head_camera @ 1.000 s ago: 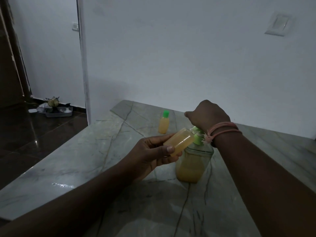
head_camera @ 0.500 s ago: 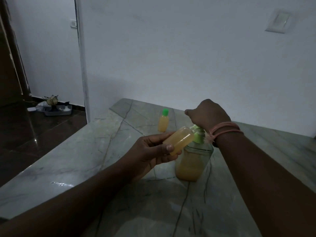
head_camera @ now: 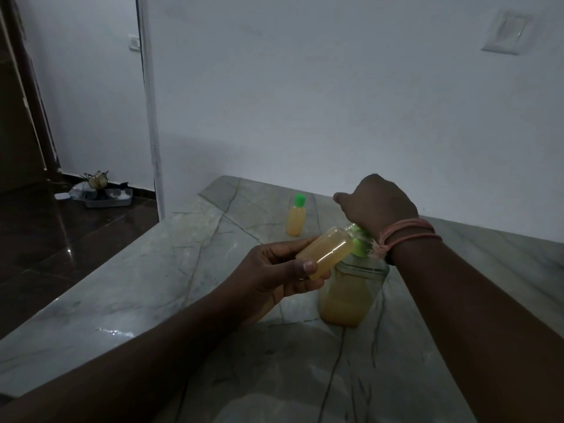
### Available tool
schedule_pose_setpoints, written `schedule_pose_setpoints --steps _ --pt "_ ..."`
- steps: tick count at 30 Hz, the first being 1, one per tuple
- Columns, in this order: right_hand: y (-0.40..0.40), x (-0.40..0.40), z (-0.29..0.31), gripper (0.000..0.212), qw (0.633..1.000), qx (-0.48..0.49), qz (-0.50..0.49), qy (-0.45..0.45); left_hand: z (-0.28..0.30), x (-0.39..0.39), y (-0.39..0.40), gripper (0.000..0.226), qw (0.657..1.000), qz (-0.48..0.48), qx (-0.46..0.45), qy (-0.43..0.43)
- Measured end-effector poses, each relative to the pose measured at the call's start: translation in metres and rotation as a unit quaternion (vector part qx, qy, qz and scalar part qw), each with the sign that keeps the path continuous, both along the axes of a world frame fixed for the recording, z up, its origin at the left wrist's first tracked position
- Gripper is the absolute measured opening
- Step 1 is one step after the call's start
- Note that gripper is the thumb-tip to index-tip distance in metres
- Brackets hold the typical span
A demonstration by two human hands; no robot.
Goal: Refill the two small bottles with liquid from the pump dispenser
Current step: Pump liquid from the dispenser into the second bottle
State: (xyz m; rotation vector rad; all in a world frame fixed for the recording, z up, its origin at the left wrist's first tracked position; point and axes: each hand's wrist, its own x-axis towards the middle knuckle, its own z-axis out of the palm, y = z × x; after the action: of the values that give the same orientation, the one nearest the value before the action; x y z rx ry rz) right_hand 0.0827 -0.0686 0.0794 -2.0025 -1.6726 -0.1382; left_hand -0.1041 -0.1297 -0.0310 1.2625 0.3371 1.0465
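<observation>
Refill in progress — the capped small bottle (head_camera: 295, 218) stands filled on the surface (head_camera: 146, 288), while the left hand (head_camera: 274, 276) grips the open bottle (head_camera: 325, 251), nearly full, at the pump dispenser (head_camera: 351, 288) — the right hand (head_camera: 377, 203) pressing its head.

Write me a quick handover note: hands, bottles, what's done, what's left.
Left hand grips the uncapped small bottle, tilted, mouth at the pump dispenser nozzle. Right hand presses on the green pump head.
Capped small bottle stands on the marble counter behind, with yellow liquid inside: seems done.
Left: finish the held bottle and cap it; its cap is not in view.
</observation>
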Motion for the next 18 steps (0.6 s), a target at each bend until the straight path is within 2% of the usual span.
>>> schedule_pose_setpoints --steps 3,9,15,18 --pt "0.000 0.001 -0.001 0.032 0.999 -0.027 -0.004 0.022 0.001 0.000 0.000 0.051 1.000 0.002 -0.004 -0.003" --pt "-0.007 -0.004 0.010 0.032 0.998 -0.055 0.013 -0.013 0.006 0.001 -0.007 0.045 1.000 0.006 -0.013 -0.001" --pt "-0.001 0.001 -0.001 0.029 0.999 -0.009 -0.008 0.031 0.004 0.000 -0.003 0.054 1.000 0.004 -0.011 0.007" --pt "-0.002 0.000 -0.002 0.028 1.000 -0.006 -0.015 0.019 0.003 0.000 -0.003 0.054 1.000 0.005 -0.011 0.009"
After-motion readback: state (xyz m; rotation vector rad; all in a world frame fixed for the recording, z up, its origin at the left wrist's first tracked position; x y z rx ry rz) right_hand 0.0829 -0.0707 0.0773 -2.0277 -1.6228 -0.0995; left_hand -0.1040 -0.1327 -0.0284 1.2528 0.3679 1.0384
